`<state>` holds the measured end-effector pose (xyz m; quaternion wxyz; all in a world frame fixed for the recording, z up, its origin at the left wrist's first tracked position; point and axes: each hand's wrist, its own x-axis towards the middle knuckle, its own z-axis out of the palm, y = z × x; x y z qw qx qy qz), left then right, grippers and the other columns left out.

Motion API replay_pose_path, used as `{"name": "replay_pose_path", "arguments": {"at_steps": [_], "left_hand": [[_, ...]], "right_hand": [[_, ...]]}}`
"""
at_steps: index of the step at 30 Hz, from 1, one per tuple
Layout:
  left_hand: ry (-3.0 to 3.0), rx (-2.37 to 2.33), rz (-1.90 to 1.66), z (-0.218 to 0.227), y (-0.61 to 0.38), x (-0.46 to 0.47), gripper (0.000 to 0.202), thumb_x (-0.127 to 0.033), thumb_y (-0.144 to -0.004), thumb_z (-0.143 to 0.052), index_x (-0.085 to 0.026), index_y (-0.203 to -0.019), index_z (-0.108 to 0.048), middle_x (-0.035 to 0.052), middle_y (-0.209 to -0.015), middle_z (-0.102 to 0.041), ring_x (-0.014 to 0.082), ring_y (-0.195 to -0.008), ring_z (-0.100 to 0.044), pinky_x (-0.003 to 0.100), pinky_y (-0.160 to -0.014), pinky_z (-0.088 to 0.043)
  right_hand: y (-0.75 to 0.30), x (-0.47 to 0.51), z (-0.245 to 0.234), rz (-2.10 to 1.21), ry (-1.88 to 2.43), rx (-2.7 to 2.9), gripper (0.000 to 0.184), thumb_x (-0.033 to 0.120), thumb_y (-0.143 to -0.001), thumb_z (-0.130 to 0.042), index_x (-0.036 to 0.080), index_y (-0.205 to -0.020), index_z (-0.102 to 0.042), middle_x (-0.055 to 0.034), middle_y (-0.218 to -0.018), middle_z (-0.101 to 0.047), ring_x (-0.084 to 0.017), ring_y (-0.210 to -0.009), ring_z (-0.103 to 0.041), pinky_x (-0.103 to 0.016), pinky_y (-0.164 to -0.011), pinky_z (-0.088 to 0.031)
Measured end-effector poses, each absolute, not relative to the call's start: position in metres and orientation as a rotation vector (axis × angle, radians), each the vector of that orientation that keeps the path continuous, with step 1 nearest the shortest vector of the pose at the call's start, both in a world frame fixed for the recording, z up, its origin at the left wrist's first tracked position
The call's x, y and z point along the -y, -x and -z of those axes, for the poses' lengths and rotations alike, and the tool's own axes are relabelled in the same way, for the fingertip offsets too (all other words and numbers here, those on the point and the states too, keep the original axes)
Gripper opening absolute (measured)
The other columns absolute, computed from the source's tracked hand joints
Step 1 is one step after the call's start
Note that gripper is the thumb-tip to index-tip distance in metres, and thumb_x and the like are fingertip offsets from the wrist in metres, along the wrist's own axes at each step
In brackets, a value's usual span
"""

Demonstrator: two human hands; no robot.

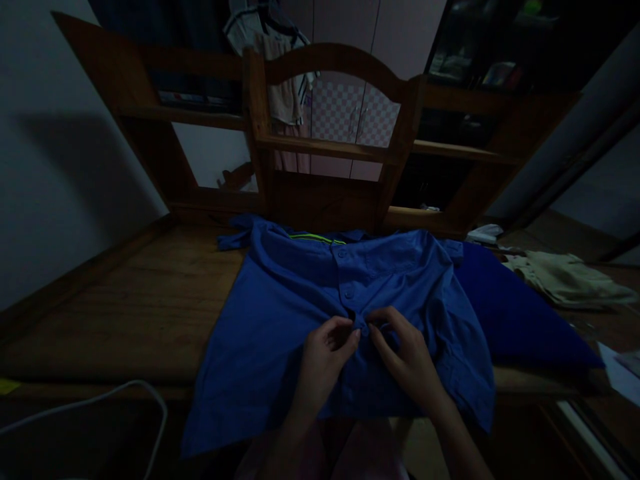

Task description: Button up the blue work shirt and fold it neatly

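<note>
A blue button-front shirt [280, 320] lies spread over the wooden desk, its lower edge hanging over the front. Two buttons show fastened along its placket [345, 273] above my hands. My left hand [327, 350] pinches the placket edge between thumb and fingers at the shirt's middle. Just to its right, my right hand [403, 350] pinches the fabric around the same spot. A small button seems to sit between the fingertips, but it is too dim to be sure.
A darker blue folded cloth [515, 307] lies right of the shirt, with beige clothing [570, 277] beyond it. Wooden shelving [327, 157] rises at the desk's back. A white cable [125, 385] loops at the lower left. Clothes [285, 60] hang behind the shelves.
</note>
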<state>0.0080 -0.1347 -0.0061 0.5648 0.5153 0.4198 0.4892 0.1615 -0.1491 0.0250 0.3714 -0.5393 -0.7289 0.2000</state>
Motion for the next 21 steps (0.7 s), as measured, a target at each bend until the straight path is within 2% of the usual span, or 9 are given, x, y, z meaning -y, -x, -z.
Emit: {"name": "replay_pose_path", "arguments": {"at_steps": [5, 9, 13, 15, 18, 19, 21], "left_hand": [[-1.145, -1.035, -1.208, 0.006, -0.004, 0.137, 0.022, -0.034, -0.075, -0.064, -0.018, -0.085, -0.052, -0.0021, -0.077, -0.058, 0.0097, -0.073, -0.059, 0.019, -0.067, -0.046], [-1.093, -1.043, -1.126, 0.005, 0.0, 0.151, 0.029, -0.033, -0.08, -0.056, -0.024, -0.103, -0.042, -0.0021, -0.084, -0.058, 0.008, -0.064, -0.058, 0.017, -0.054, -0.043], [-1.278, -1.208, -1.031, 0.002, 0.013, 0.169, 0.033, -0.034, -0.085, -0.047, -0.026, -0.116, -0.042, -0.0046, -0.069, -0.054, 0.009, -0.053, -0.053, 0.02, -0.05, -0.042], [-1.423, -1.4, -0.993, 0.001, 0.028, 0.174, 0.031, -0.037, -0.085, -0.044, -0.026, -0.115, -0.047, -0.0031, -0.068, -0.056, 0.0124, -0.059, -0.056, 0.024, -0.055, -0.046], [-1.681, -1.811, -1.094, 0.0, 0.064, 0.17, 0.029, -0.042, -0.083, -0.047, -0.025, -0.105, -0.057, 0.0035, -0.096, -0.062, 0.0199, -0.091, -0.06, 0.035, -0.083, -0.047], [-1.743, -1.952, -1.155, 0.0, 0.078, 0.166, 0.031, -0.044, -0.081, -0.049, -0.024, -0.104, -0.058, 0.0055, -0.107, -0.059, 0.0228, -0.103, -0.056, 0.038, -0.092, -0.043], [-1.772, -2.19, -1.206, 0.004, 0.109, 0.157, 0.04, -0.049, -0.079, -0.05, -0.021, -0.108, -0.057, 0.0086, -0.117, -0.054, 0.0271, -0.115, -0.048, 0.043, -0.1, -0.037]], "right_hand": [[-0.167, 0.168, -0.02, -0.434, 1.441, 1.965, 0.031, 0.022, -0.089, -0.046, 0.023, -0.12, -0.047, -0.0065, -0.122, -0.05, -0.018, -0.117, -0.046, -0.034, -0.1, -0.038], [-0.186, 0.186, -0.001, -0.331, 1.56, 2.119, 0.049, 0.028, -0.088, -0.047, 0.025, -0.135, -0.035, -0.0079, -0.14, -0.035, -0.023, -0.131, -0.031, -0.046, -0.108, -0.03], [-0.213, 0.203, 0.013, -0.12, 1.657, 2.15, 0.051, 0.033, -0.088, -0.048, 0.026, -0.136, -0.036, -0.0086, -0.144, -0.029, -0.028, -0.134, -0.026, -0.054, -0.107, -0.027], [-0.225, 0.209, 0.012, -0.038, 1.685, 2.11, 0.047, 0.034, -0.087, -0.048, 0.026, -0.133, -0.041, -0.0078, -0.144, -0.03, -0.029, -0.133, -0.028, -0.052, -0.105, -0.031], [-0.244, 0.217, 0.001, 0.122, 1.762, 1.899, 0.048, 0.038, -0.087, -0.047, 0.025, -0.133, -0.042, -0.0075, -0.145, -0.028, -0.03, -0.133, -0.028, -0.05, -0.104, -0.033], [-0.251, 0.219, -0.003, 0.205, 1.801, 1.776, 0.052, 0.041, -0.086, -0.046, 0.023, -0.135, -0.039, -0.0082, -0.145, -0.026, -0.031, -0.133, -0.025, -0.052, -0.105, -0.031], [-0.267, 0.223, -0.01, 0.362, 1.879, 1.551, 0.064, 0.047, -0.085, -0.045, 0.018, -0.14, -0.029, -0.0124, -0.148, -0.019, -0.035, -0.136, -0.015, -0.058, -0.106, -0.022]]}}
